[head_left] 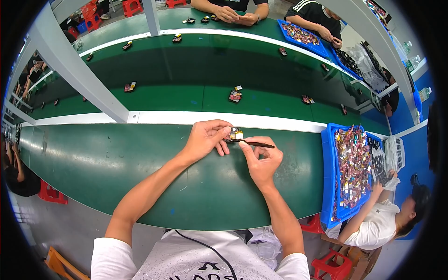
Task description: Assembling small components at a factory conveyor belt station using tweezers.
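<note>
Over the near green table, my left hand [205,139] is closed on a small black device housing [234,135], holding it between thumb and fingers. Inside the housing a white and yellow part shows, along with some reddish bits. My right hand [262,159] pinches a thin, dark tweezers-like tool [265,145]. Its tip meets the housing's near edge, and its other end sticks out to the right. My fingers partly cover the housing, so its full shape is hidden.
A blue tray [329,172] heaped with small wired parts stands at the right, beside a co-worker in white [373,228]. Past a white rail [186,117], a green conveyor belt [177,100] carries several similar housings. White posts [74,60] rise at the left. Other people sit opposite.
</note>
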Available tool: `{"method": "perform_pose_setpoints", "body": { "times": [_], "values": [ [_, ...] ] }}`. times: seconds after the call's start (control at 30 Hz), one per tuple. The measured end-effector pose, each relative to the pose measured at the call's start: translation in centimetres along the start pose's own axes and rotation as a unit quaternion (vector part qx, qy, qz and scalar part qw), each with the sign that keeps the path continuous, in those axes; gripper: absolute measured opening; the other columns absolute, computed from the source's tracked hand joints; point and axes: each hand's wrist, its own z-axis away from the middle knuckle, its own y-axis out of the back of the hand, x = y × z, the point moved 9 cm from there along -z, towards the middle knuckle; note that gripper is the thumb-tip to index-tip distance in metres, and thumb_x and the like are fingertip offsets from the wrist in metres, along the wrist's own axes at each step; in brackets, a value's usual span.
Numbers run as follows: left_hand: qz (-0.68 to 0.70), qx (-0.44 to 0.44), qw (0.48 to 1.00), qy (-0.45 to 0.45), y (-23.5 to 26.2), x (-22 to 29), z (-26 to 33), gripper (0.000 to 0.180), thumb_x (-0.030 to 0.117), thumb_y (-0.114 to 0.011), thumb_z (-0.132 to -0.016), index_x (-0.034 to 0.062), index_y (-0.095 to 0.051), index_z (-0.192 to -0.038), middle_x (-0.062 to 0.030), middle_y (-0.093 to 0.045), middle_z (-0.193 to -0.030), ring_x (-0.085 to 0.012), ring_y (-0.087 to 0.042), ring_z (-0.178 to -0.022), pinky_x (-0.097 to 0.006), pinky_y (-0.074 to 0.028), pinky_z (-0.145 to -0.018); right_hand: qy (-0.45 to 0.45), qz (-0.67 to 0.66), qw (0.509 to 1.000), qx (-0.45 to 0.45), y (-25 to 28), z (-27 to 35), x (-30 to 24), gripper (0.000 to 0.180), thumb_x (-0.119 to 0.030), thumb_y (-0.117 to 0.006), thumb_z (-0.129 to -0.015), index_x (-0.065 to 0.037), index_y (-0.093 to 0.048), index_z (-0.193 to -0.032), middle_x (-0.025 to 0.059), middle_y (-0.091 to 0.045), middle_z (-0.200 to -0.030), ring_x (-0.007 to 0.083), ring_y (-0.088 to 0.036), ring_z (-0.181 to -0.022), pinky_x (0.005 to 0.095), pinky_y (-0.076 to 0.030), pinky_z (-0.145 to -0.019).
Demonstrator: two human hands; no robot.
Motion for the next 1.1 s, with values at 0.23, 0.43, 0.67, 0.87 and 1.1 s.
{"method": "perform_pose_setpoints", "body": {
  "times": [0.23, 0.43, 0.67, 0.87, 1.1],
  "values": [
    [-0.002, 0.018, 1.0, 0.001, 0.3, 0.0, 0.1, 0.028, 0.012, -0.062, -0.102, -0.0094, -0.065, -0.119, -0.0143, -0.07, -0.09, -0.0199, -0.071, -0.063, -0.027, -0.058, -0.051, -0.006, 0.004, 1.0, 0.001, -0.1, -0.2, -0.5, 0.008, 0.001, -0.082, -0.081, 0.001, -0.076, -0.086, 0.0001, -0.069, -0.071, 0.0005, -0.04, -0.044, 0.0224, -0.028, -0.044],
    [0.005, 0.007, 1.0, -0.001, 0.2, -0.1, -0.2, 0.028, 0.013, -0.062, -0.103, -0.009, -0.065, -0.119, -0.0146, -0.07, -0.09, -0.0201, -0.072, -0.063, -0.028, -0.058, -0.052, 0.047, 0.061, 0.997, -0.005, -0.1, 0.0, -1.5, 0.009, 0.0, -0.083, -0.079, -0.001, -0.076, -0.084, 0.0004, -0.07, -0.072, 0.0017, -0.039, -0.042, 0.0234, -0.028, -0.043],
    [0.012, 0.008, 1.0, -0.011, 0.3, -0.2, -0.2, 0.027, 0.013, -0.061, -0.104, -0.0087, -0.065, -0.119, -0.015, -0.07, -0.089, -0.0197, -0.071, -0.061, -0.027, -0.058, -0.051, 0.034, 0.044, 0.998, 0.0, -0.1, -0.1, -1.1, 0.009, 0.0, -0.083, -0.078, -0.001, -0.076, -0.085, -0.0004, -0.067, -0.068, 0.0017, -0.038, -0.041, 0.0235, -0.028, -0.043],
    [0.0, 0.013, 1.0, -0.011, 0.4, -0.4, -0.2, 0.026, 0.013, -0.061, -0.103, -0.0091, -0.067, -0.117, -0.0144, -0.07, -0.086, -0.0191, -0.071, -0.061, -0.027, -0.058, -0.051, 0.014, 0.048, 0.999, -0.021, -0.2, -0.4, -0.9, 0.01, 0.0, -0.082, -0.079, -0.001, -0.076, -0.087, -0.0018, -0.064, -0.064, 0.001, -0.038, -0.042, 0.0227, -0.026, -0.043],
    [-0.009, 0.019, 1.0, -0.008, 0.7, -0.6, -0.4, 0.026, 0.013, -0.061, -0.103, -0.0092, -0.067, -0.116, -0.0143, -0.071, -0.086, -0.0187, -0.07, -0.06, -0.027, -0.057, -0.05, 0.006, 0.021, 0.999, -0.05, -0.6, -0.6, -0.3, 0.012, 0.0, -0.082, -0.08, -0.002, -0.075, -0.089, 0.0012, -0.071, -0.076, 0.0017, -0.039, -0.044, 0.0238, -0.029, -0.043]
  ]
}}
